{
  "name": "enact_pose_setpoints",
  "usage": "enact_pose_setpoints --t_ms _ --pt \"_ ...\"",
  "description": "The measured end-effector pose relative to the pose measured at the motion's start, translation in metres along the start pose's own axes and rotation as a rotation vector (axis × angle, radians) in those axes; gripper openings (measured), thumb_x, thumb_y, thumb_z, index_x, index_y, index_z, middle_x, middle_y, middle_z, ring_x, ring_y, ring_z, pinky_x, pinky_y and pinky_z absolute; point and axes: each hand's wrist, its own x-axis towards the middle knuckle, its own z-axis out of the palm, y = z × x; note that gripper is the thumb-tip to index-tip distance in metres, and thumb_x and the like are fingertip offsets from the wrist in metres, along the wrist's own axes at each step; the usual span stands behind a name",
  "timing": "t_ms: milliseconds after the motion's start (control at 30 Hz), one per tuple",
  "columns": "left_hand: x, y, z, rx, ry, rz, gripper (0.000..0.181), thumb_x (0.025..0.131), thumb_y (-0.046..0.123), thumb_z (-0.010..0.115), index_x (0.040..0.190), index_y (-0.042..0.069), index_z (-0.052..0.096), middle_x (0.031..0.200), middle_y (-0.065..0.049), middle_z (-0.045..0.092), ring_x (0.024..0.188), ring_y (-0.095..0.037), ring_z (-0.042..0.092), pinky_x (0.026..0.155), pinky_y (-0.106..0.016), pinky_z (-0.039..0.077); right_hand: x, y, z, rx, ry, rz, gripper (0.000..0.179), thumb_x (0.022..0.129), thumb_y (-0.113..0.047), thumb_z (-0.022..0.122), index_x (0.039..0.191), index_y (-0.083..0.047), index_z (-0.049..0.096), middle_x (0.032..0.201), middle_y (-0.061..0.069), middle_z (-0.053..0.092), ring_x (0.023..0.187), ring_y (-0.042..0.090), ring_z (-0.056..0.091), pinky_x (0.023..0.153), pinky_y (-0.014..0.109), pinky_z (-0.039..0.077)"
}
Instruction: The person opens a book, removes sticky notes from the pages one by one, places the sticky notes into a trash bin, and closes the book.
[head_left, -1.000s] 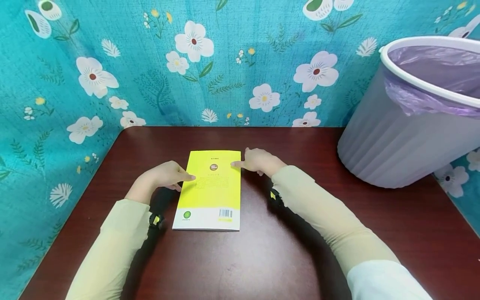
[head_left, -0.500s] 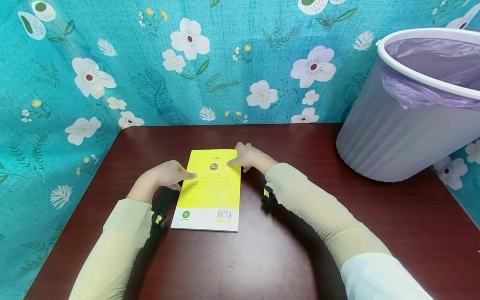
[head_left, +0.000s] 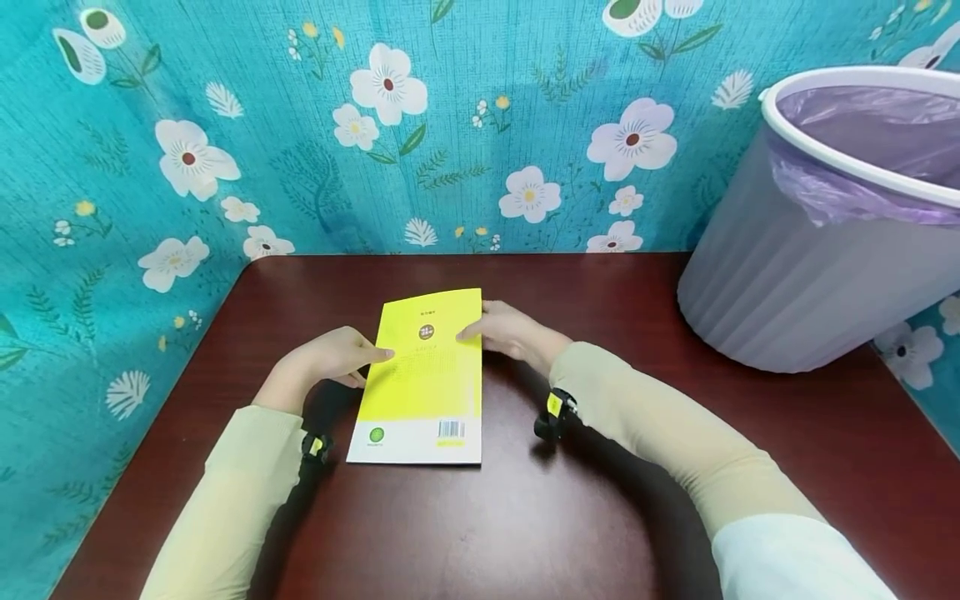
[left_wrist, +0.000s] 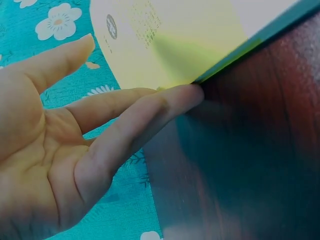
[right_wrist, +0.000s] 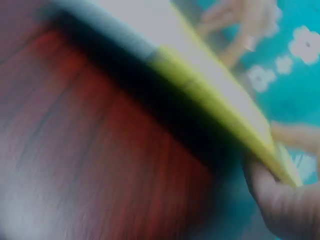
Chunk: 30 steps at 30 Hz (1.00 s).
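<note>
A thin yellow book with a white band, a barcode and a green round logo lies before me on the dark red-brown table. Its far right part is raised, and a dark gap shows beneath it in the right wrist view. My right hand pinches the right edge, thumb over the cover and fingers underneath. At the left edge is my left hand; its fairly straight fingers touch the book's edge from the side and below. The left thumb is spread away from those fingers and overlaps the cover in the head view.
A grey trash bin with a purple liner stands at the table's back right. Teal floral cloth hangs behind and along the left side. The wooden table extends in front of the book.
The right hand's fingers have gone from beside and over the book's right edge to beneath it, and that side has risen off the table. The left hand has stayed nearly in place.
</note>
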Motion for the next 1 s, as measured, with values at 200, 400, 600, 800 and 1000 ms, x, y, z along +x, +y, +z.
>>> enact_pose_setpoints --t_ms 200,400,600,800,1000 --pt "-0.003 -0.003 -0.001 0.015 0.014 0.0 0.041 0.102 0.028 0.064 0.123 -0.008 0.069 0.111 -0.017 0.074 0.1 -0.032 0.072 0.088 -0.044 0.058 -0.005 0.008 0.009 -0.229 -0.072 -0.034 0.073 0.091 0.003 0.073 0.144 -0.009 0.025 0.119 0.017 0.069 0.099 0.03 0.074 0.077 0.045 0.061" --pt "0.002 -0.004 0.006 0.117 0.028 0.022 0.037 0.103 0.012 0.052 0.134 -0.005 0.064 0.11 -0.021 0.067 0.07 -0.02 0.063 0.065 -0.03 0.051 -0.007 0.002 0.0 -0.303 -0.041 -0.05 0.073 0.092 0.001 0.072 0.144 -0.009 0.022 0.119 0.018 0.069 0.097 0.03 0.075 0.074 0.043 0.062" --pt "0.002 0.0 0.013 0.28 0.041 0.091 0.044 0.096 0.005 0.046 0.135 0.0 0.066 0.119 -0.02 0.07 0.083 -0.023 0.057 0.068 -0.034 0.042 -0.026 -0.015 -0.026 -0.32 -0.023 -0.057 0.075 0.092 0.002 0.067 0.146 -0.009 0.016 0.126 0.023 0.065 0.099 0.031 0.074 0.078 0.044 0.061" --pt "-0.003 0.002 0.009 0.334 0.069 0.133 0.039 0.103 0.014 0.05 0.135 0.002 0.066 0.143 -0.021 0.058 0.133 -0.038 0.052 0.105 -0.055 0.044 -0.059 -0.027 -0.069 -0.335 -0.032 -0.087 0.078 0.094 0.002 0.064 0.153 -0.008 0.015 0.133 0.028 0.059 0.101 0.031 0.073 0.082 0.048 0.06" --pt "-0.01 0.009 0.007 0.183 0.21 0.301 0.036 0.105 0.019 0.057 0.136 0.005 0.066 0.14 -0.019 0.061 0.129 -0.036 0.055 0.106 -0.055 0.044 -0.105 -0.046 -0.106 -0.407 0.014 -0.096 0.073 0.099 0.0 0.056 0.158 -0.002 0.013 0.139 0.033 0.053 0.1 0.027 0.073 0.082 0.045 0.06"
